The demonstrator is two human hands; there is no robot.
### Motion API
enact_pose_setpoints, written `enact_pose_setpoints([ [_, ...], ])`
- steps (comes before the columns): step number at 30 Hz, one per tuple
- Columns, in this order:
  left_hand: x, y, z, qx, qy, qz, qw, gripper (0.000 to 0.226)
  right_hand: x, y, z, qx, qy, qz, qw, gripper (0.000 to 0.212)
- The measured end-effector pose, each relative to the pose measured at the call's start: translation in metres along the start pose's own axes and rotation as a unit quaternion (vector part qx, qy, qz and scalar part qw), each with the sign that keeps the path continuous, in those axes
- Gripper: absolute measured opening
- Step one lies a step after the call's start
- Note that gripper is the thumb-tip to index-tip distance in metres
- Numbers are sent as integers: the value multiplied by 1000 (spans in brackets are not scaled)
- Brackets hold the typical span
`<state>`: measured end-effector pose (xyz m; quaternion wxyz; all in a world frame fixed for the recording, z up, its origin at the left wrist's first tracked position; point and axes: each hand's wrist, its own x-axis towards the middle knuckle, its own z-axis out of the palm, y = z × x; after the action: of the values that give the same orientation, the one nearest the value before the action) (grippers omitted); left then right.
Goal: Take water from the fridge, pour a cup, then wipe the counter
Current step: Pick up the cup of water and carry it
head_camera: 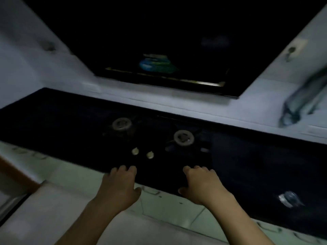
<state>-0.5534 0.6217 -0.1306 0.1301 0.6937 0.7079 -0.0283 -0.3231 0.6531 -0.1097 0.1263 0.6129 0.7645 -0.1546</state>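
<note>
The view is dim and blurred. A black counter (256, 165) runs across the middle, with a built-in gas hob. My left hand (120, 186) and my right hand (201, 184) are held side by side over the counter's front edge, palms down, fingers loosely curled, nothing in either. Whether the fingertips touch the surface I cannot tell. No fridge, water or cup is in view.
Two burners (121, 123) (183, 137) and two round knobs (135, 151) (150, 155) lie just beyond my hands. A dark range hood (159, 71) hangs above. A shiny crumpled object (288, 198) sits on the counter at right. A wall socket (293, 48) is at upper right.
</note>
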Motion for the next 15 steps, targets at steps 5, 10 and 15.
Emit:
enact_pose_setpoints([
  [5, 79, 60, 1, 24, -31, 130, 991, 36, 4, 68, 1, 49, 15, 132, 990, 55],
  [10, 118, 144, 14, 58, -47, 217, 973, 34, -12, 147, 16, 93, 16, 225, 970, 52],
  [15, 138, 236, 47, 70, -65, 262, 960, 31, -22, 246, 41, 124, 29, 264, 956, 48],
])
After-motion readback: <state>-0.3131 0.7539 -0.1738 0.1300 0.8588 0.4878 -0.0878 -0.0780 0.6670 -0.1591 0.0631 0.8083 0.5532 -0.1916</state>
